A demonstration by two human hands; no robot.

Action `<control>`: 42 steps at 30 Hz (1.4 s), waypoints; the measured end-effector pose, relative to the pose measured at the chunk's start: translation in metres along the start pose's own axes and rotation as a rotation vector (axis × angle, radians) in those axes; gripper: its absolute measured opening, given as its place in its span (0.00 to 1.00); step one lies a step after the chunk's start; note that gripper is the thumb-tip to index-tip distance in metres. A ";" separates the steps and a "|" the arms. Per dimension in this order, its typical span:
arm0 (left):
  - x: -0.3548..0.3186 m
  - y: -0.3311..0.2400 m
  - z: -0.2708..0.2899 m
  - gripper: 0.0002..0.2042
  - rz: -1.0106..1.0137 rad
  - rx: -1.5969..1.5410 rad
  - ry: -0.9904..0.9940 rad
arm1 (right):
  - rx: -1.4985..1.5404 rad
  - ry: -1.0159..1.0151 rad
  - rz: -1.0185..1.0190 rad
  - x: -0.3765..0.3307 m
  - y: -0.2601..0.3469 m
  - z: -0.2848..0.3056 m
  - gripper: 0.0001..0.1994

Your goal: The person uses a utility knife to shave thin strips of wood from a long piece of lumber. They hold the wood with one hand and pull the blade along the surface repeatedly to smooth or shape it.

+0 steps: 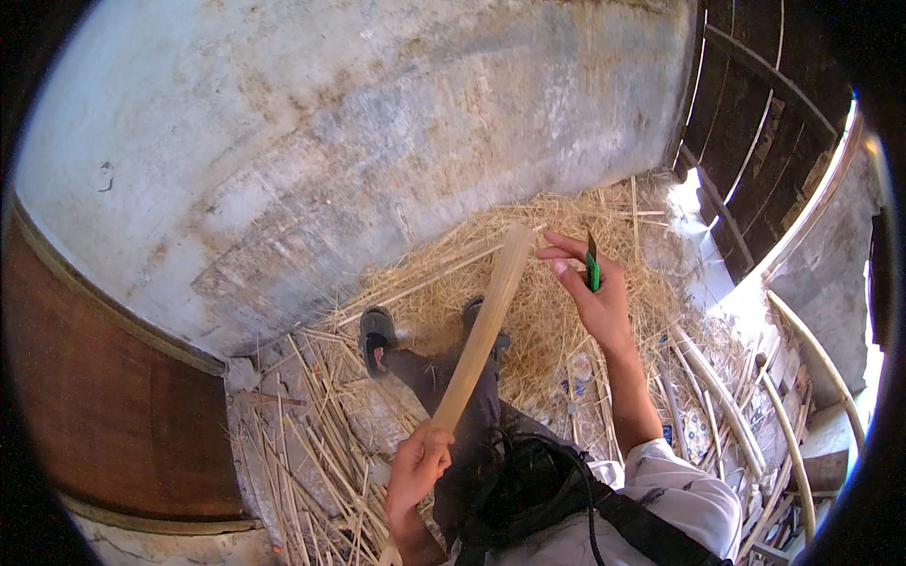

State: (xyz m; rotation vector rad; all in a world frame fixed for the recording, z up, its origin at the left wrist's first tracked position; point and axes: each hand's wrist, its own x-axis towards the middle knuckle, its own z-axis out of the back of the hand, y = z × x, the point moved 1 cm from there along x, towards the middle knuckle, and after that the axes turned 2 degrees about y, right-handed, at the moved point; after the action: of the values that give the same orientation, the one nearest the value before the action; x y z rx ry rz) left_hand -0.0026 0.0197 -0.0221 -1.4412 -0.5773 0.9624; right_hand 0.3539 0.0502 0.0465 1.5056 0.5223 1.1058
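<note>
A long, flat, pale bamboo strip [485, 325] slants up across my legs. My left hand [416, 469] is closed round its lower part, and the strip's end shows again below that hand. My right hand [606, 300] is beside the strip's far end, holding a green-handled knife [593, 274] whose dark blade points up and away. The index and middle fingers of that hand reach toward the strip; whether they touch it I cannot tell.
Shavings [547, 358] are heaped around my shoes. Thin split strips [311, 472] lie scattered at the left, and thicker poles [722, 401] at the right. A stained wall [377, 123] rises ahead, with a brown panel [113, 377] at left and dark wooden boards [764, 123] at far right.
</note>
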 end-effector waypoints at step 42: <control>-0.002 -0.017 -0.021 0.15 -0.090 0.499 -0.264 | -0.236 -0.206 0.267 0.013 -0.009 0.003 0.10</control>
State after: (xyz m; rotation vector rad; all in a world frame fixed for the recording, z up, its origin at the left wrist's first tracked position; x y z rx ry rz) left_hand 0.0167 0.0087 -0.0072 -0.8455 -0.5398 1.1374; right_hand 0.3649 0.0616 0.0426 1.4856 0.0451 1.1547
